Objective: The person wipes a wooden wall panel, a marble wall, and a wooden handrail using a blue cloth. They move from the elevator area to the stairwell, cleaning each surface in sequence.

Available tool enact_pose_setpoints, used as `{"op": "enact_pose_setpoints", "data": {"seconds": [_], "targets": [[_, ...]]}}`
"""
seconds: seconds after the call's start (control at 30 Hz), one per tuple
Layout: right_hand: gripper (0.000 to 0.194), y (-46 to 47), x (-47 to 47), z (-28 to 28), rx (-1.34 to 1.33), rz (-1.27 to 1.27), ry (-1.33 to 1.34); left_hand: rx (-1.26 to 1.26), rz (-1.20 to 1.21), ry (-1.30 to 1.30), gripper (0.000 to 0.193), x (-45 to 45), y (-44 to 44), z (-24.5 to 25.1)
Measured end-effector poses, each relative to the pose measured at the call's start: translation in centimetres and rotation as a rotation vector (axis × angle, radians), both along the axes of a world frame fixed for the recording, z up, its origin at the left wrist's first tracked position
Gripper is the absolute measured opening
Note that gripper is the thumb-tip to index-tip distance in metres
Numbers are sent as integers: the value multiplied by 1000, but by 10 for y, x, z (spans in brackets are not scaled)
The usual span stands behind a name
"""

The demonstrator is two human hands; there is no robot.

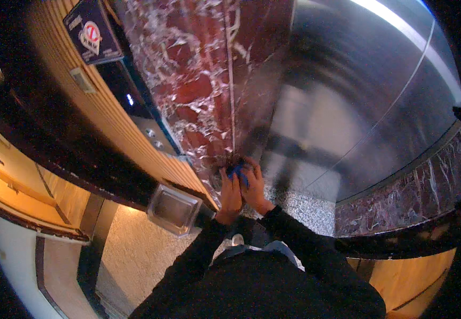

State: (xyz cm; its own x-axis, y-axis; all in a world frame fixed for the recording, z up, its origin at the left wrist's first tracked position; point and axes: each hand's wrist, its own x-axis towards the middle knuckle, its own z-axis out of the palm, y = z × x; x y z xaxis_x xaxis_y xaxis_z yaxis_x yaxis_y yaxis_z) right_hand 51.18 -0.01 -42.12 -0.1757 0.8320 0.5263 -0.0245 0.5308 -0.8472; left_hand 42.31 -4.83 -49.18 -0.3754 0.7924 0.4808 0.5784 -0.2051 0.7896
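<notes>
Both hands are close together at the lower part of a red marble door surround [198, 91] with white veins. A bunched blue cloth [237, 172] lies between them, partly covered by the fingers. My left hand [229, 195] grips it from the left side. On the right, my right hand [254, 185] has its fingers bent over the same cloth. What lies under the fingers against the stone is hidden. Just to the right of the hands is a brushed-metal elevator door [334, 119], with blurred reflections on it.
Left of the marble, a lift call panel [153, 137] with round buttons and a lit display [130, 99] sits below a dark sign [92, 34]. A square metal bin [173, 210] stands on the speckled floor [134, 247] at lower left. More marble [402, 199] borders the door's far side.
</notes>
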Motion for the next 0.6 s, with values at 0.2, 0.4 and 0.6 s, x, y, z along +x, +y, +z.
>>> {"op": "enact_pose_setpoints", "data": {"seconds": [0.2,0.4,0.6], "targets": [[26,8,10,3,323,43,-250,-57,-130,-41,101,-5,-3,-13],[32,-24,93,30,232,115,-251,140,6,369,95,58,-42,20],[31,-66,235,16,-11,-96,-299,-31,-427,245,84,166,-54,14]]}}
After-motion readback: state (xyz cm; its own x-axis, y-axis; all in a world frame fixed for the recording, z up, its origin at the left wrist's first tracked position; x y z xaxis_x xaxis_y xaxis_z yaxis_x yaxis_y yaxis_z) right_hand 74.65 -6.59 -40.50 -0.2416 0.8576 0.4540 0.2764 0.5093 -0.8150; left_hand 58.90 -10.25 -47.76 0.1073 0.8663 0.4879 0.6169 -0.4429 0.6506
